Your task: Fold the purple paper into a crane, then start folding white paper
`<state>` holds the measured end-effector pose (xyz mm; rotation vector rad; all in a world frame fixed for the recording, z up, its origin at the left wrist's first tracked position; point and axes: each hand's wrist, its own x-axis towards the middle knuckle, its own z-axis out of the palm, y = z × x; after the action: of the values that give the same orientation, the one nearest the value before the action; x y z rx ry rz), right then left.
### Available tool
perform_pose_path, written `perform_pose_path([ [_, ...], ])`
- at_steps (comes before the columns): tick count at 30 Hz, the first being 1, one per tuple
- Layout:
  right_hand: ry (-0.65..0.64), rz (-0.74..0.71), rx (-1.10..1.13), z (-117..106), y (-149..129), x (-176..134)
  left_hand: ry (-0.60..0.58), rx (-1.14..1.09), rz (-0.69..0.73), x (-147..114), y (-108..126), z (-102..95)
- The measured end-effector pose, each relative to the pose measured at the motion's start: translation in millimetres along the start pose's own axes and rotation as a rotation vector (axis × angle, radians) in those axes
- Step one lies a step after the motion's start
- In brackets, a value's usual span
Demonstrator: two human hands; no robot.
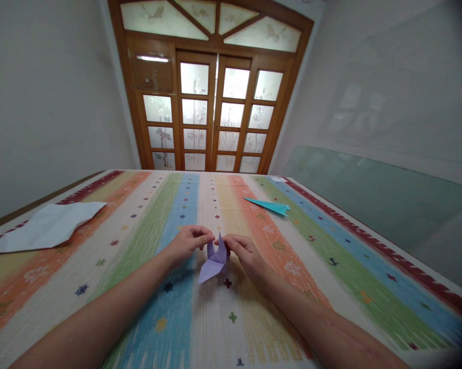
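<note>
A folded purple origami paper figure, with two upright points and a broad flap toward me, is held between my hands just above the striped cloth. My left hand pinches its left upright point between thumb and fingers. On the other side, my right hand grips the right part, thumb in front and fingers behind. The fingertips of the right hand are partly hidden by the paper.
The table is covered by a striped, patterned tablecloth. A teal paper plane lies beyond my right hand. At the left edge rests a creased white sheet. Wooden glazed doors stand behind the table, with walls on both sides.
</note>
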<state>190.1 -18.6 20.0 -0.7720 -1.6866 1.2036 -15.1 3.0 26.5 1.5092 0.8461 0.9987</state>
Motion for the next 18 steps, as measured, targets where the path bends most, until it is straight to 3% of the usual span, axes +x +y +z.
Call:
perform_pose_path([
  [6, -0.247, 0.066, 0.133, 0.5, -0.5, -3.4, -0.083, 0.085, 0.144, -3.0, 9.3, 0.3],
  [13, -0.388, -0.069, -0.2, 0.7, -7.9, -5.6, -0.12, 0.164, 0.204, -4.7, 8.0, 5.4],
  [15, -0.379, -0.085, -0.261, 2.5, -12.5, -4.8, -0.055, 0.175, 0.212, -3.9, 6.7, 5.7],
  [18, -0.253, -0.065, -0.314, 4.3, -15.3, -2.5, 0.165, 0.263, 0.274, -3.6, 11.6, 1.2],
])
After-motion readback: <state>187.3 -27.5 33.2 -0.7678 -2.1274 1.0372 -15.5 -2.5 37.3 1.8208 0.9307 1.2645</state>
